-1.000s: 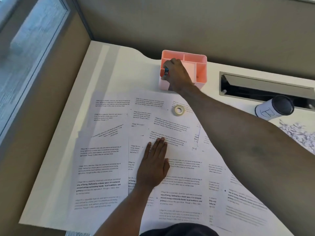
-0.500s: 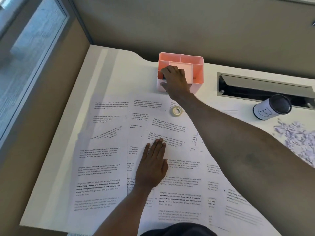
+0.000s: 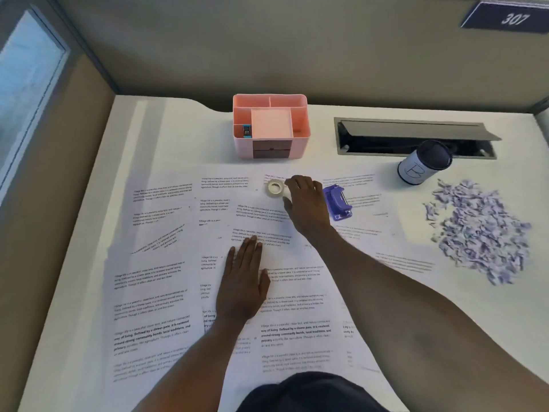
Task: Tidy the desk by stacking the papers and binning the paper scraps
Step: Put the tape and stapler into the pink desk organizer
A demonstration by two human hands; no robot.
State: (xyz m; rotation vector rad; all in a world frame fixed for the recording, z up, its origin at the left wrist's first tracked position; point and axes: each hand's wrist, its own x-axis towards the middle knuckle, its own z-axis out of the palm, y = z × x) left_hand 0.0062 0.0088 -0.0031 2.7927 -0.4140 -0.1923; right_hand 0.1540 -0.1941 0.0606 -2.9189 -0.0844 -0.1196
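Papers (image 3: 166, 292) lie fanned and overlapping across most of the desk (image 3: 178, 138), from its left edge past the middle, none stacked yet. My left hand (image 3: 242, 281) is pressed flat on them near the front, fingers straight, gripping nothing. My right hand (image 3: 306, 200) is curled against the right side of the tape roll (image 3: 275, 187), which sits on a sheet. I cannot tell whether it has pinched the roll or only touches it. The purple punch (image 3: 338, 202) also rests on a sheet, just right of that hand. If I gather the sheets before both are off, I expect they will slide or snag and crease the paper. The scraps (image 3: 481, 230) are heaped loose near the right edge. My right forearm crosses the desk not far from them, and a careless sweep could scatter them or push some over the edge. The dark-topped can (image 3: 423, 163) behind them looks light enough to tip. It carries a handwritten "B". The printed sheets repeat "Village life is a peaceful…" and, in bold, "way of living. Defined by a slower pace". The pink organiser (image 3: 270, 126) at the back edge shows no writing; the plate (image 3: 512, 18) on the partition reads "307".
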